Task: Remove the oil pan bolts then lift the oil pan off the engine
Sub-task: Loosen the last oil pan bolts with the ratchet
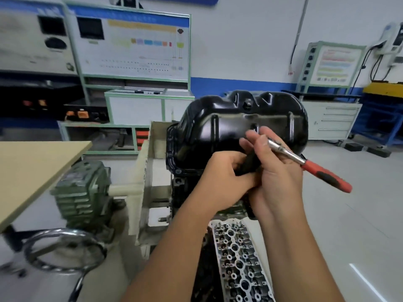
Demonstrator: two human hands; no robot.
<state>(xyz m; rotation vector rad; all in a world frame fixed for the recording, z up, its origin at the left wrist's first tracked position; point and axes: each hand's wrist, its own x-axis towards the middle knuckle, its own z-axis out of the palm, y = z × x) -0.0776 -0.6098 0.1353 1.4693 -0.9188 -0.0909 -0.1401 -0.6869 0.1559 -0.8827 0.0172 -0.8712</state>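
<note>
A glossy black oil pan sits on top of the engine block, which is mounted upside down on a stand. A bolt head shows on the pan's near left flange. My right hand holds a ratchet wrench with a red and black handle against the pan's near side, its fingers stretched over the shaft. My left hand is curled around the wrench's dark head end at the pan's edge. The spot where the tool meets the pan is hidden by my hands.
A cylinder head lies below the engine. To the left are a green gearbox of the stand, a chrome handwheel and a beige tabletop. Training boards and cabinets line the back wall.
</note>
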